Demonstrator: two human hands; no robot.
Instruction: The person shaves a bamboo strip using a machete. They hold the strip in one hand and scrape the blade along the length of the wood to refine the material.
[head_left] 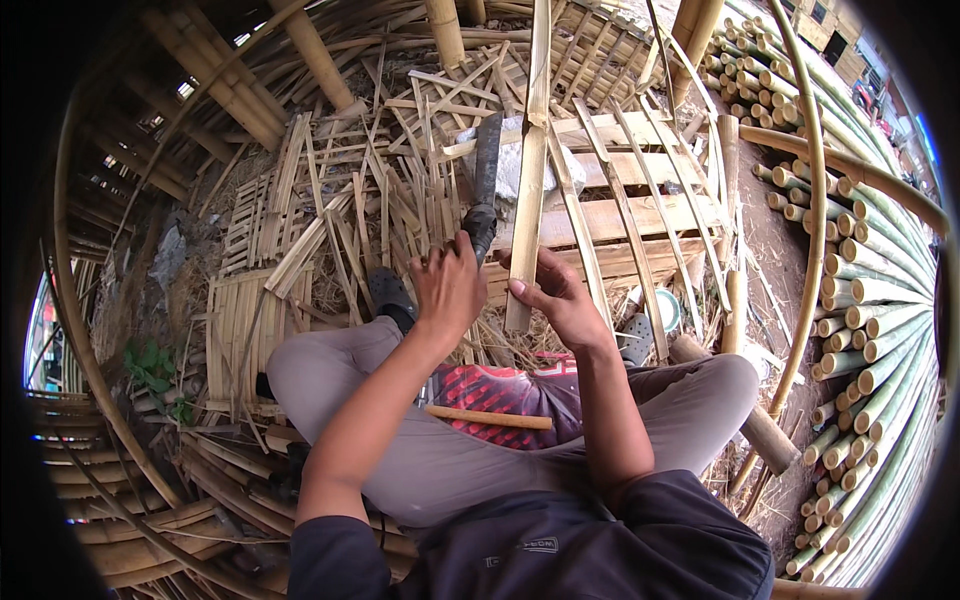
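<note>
My left hand (449, 287) is closed around the dark wrapped handle of a machete (487, 160), whose broad dark blade points away from me. Just right of the blade, a long split bamboo strip (528, 205) runs from near my lap to the top of the view. My right hand (562, 302) grips it close to its near end, thumb on top and fingers behind. A node crosses the strip farther up. Blade and strip look apart. Across my lap lies a red and dark printed cloth or sack (500, 390), with a short bamboo stick (490, 417) on it.
Ahead stands a wooden slat platform (620, 221) with a white sack (508, 165) and thin strips leaning over it. Bamboo offcuts (385, 190) litter the ground to the left. Stacked green bamboo poles (890, 300) fill the right side. A pale bowl (667, 310) sits near my right foot.
</note>
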